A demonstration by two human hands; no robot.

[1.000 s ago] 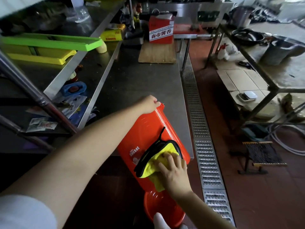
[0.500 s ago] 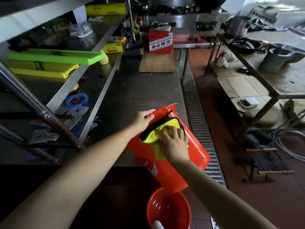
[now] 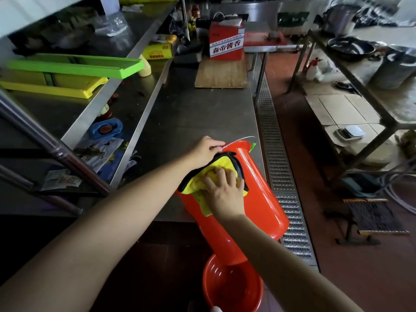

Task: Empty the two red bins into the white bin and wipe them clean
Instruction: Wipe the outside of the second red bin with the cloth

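Since the frame half a second ago, both hands and the tilted red bin have shifted only slightly; the yellow cloth remains high on the bin's outer wall, near the rim.

Left hand: closed around the bin's rim at its far end, next to the thin wire bail handle. Right hand: fingers spread flat, pressing the cloth against the bin wall — it holds the cloth and nothing else.

Bin position: it leans at the near right corner of the steel surface, rim end above the surface, base end projecting past the near edge and down toward the floor. Whether the wall rests on that edge cannot be determined. A second red bin stands upright on the floor directly below the base end, mouth open upward.

Clearances: the surface between the bin and the wooden board farther back is bare. To the right, the surface edge runs alongside a perforated floor drain grating; beyond it lies open red floor — then a metal rack.
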